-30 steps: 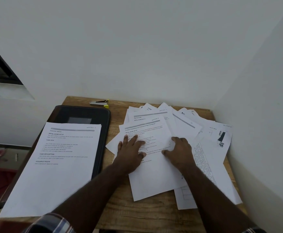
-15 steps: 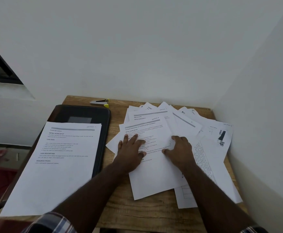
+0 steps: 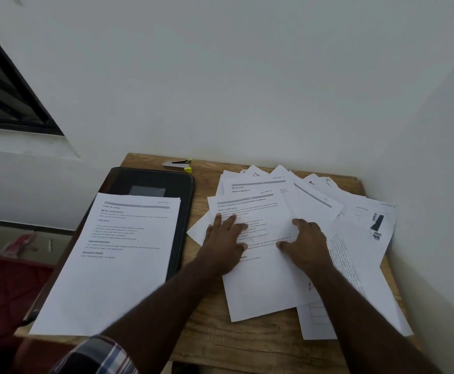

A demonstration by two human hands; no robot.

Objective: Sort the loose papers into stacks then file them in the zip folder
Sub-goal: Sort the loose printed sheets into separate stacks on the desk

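The left hand lies flat on the top white printed sheet of the fanned pile of loose white papers. Its fingers are straight and spread a little, and the palm presses the left part of the sheet; it grips nothing. The right hand rests on the same sheet, toward its right edge. Its fingers are bent somewhat, with the tips on the paper; I cannot tell if the thumb is under an edge or only on top.

The pile covers the right half of the small wooden table and reaches close to the white side wall on the right and the back wall. Some sheets hang a little over the near right edge of the table.

On the left half lies the black zip folder, closed and flat, and a neat stack of white printed pages lies on top of it. The near corner of this stack comes over the front table edge. Between the folder and the pile there is a narrow strip of bare wood, and a wider bare band runs along the front edge under the forearms.

A small silver stapler with yellow end lies at the back edge, just behind the folder.
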